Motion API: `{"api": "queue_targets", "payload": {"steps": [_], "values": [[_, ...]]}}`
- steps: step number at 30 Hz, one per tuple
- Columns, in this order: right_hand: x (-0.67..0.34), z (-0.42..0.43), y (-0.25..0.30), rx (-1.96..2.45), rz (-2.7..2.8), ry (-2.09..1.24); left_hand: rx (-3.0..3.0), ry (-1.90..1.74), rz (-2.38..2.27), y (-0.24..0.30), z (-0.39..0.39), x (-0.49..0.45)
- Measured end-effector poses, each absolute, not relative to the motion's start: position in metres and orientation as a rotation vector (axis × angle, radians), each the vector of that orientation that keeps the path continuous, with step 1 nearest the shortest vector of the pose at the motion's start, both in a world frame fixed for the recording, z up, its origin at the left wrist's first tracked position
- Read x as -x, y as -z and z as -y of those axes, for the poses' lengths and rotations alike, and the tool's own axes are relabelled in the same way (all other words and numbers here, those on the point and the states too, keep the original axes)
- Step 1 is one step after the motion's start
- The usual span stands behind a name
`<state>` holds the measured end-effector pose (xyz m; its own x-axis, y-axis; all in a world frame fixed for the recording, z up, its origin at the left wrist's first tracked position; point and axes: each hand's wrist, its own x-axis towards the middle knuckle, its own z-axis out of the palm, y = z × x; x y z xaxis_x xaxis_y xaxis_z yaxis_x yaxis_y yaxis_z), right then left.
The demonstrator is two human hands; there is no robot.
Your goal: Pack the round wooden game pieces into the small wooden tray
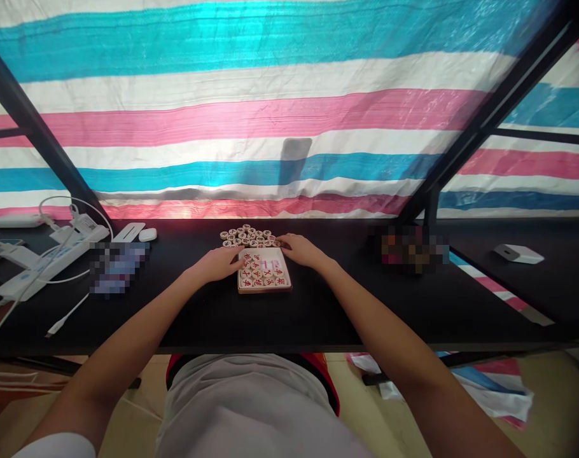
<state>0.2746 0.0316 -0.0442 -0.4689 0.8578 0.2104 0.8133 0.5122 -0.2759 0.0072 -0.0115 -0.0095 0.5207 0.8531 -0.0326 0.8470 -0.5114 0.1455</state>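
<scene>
A shallow white box (265,287) stands on the black desk in front of me. Round Chinese chess pieces with red characters lie in rows inside it, and a patch of its floor shows at the upper right. My left hand (217,264) is at the box's left rim, fingers stretched toward the pieces there. Just behind the box lies a heap of loose Chinese chess pieces (244,236), several with dark characters. At the heap's right end, my right hand (303,249) has its fingertips closed around a piece, which they partly cover.
A white power strip (51,264) with plugs and cables lies at the left, near a white earbud case (147,235) and a blurred-out object (120,268). Another blurred-out object (408,249) is at the right. A white adapter (518,254) sits farther right. Striped sheeting (251,114) hangs behind the desk.
</scene>
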Motion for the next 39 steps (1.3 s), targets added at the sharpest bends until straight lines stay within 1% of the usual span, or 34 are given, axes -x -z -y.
{"api": "queue_targets", "payload": {"steps": [6, 10, 18, 25, 39], "values": [[-0.273, -0.026, 0.04, 1.337, 2.319, -0.182, -2.588, -0.064, -1.467, 0.006, 0.014, -0.008], [-0.27, -0.022, 0.035, 1.223, 2.262, -0.2, -2.596, -0.065, -1.462, 0.006, 0.013, -0.008], [-0.263, -0.017, 0.038, 1.027, 2.39, -0.282, -2.602, -0.094, -1.46, 0.009, 0.012, -0.007], [-0.261, -0.016, 0.035, 1.08, 2.443, -0.366, -2.59, -0.099, -1.464, 0.01, 0.011, -0.007], [-0.262, -0.016, 0.034, 1.049, 2.486, -0.305, -2.587, -0.101, -1.459, 0.008, 0.012, -0.008]]}}
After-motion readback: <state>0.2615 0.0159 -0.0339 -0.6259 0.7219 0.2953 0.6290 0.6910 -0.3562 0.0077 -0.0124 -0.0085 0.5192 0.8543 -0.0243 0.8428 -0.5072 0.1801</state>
